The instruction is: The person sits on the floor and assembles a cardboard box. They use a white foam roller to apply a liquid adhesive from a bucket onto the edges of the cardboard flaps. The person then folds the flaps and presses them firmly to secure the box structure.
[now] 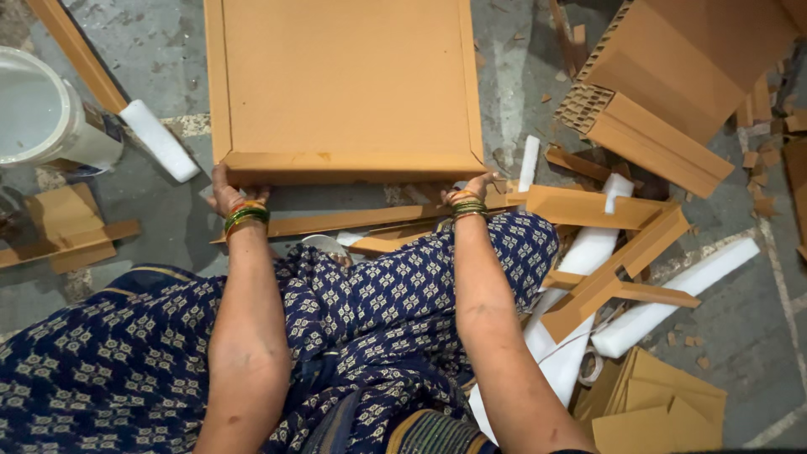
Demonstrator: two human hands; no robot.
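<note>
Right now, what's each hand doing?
Left hand: gripping the near edge of the cardboard tray.
Right hand: pressed against the same edge; grip cannot be told.

bucket left of tray, box right

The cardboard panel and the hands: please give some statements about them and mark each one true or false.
1. Both hands, left hand and right hand, touch the near edge of the cardboard panel. True.
2. The panel stands upright against a wall. False: it lies flat on the floor.
3. A white bucket stands to the left. True.
4. The right hand holds a white foam strip. False: the foam strips lie on the floor.
5. Both wrists wear bangles. True.
</note>
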